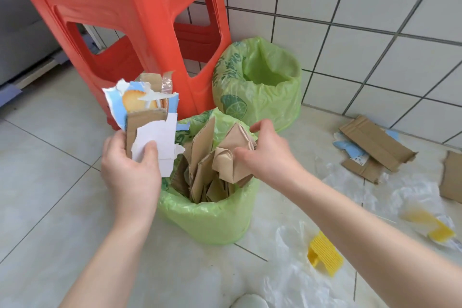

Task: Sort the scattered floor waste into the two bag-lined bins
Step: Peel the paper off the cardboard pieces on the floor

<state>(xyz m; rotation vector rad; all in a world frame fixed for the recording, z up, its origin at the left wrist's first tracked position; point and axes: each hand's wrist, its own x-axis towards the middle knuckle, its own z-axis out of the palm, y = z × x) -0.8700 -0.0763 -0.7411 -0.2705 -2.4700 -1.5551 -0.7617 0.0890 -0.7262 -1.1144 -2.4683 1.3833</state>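
The torn cardboard bundle (147, 120) stands upright in the clasping left hand (130, 170), beside the near bin (207, 220); the right hand (265, 155) presses crumpled brown paper (230, 160) down, and should compact it before the bundle follows

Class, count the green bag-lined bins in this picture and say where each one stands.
2. The near bin, stuffed with brown cardboard, stands on the floor between the two hands. The far bin stands behind it in the tiled corner, beside the red stool. None other shows.
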